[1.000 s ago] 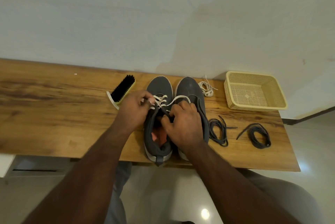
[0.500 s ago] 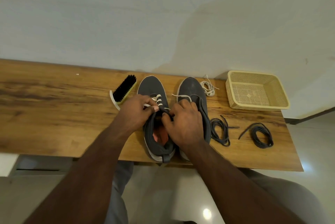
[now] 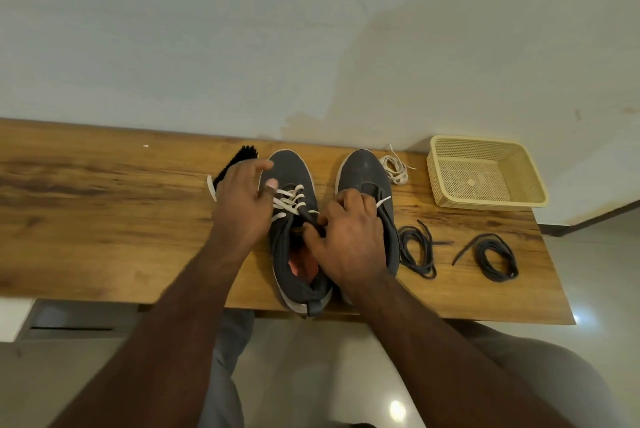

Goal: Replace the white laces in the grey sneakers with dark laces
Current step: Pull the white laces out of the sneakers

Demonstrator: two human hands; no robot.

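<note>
**Unlacing left sneaker**

Table (image 3: 104, 219) holds all. Left sneaker (image 3: 294, 254) is the landmark, white lace (image 3: 289, 202) half threaded. Right sneaker (image 3: 367, 174) just beside it. Basket (image 3: 485, 199) far right. Dark laces (image 3: 417, 251) right. My right hand (image 3: 349, 240) pinches its tongue; left hand (image 3: 242, 202) fingers loose, over its lacing.

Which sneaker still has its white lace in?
The left sneaker: white lace crosses its eyelets. The right sneaker has bare eyelets.
</note>
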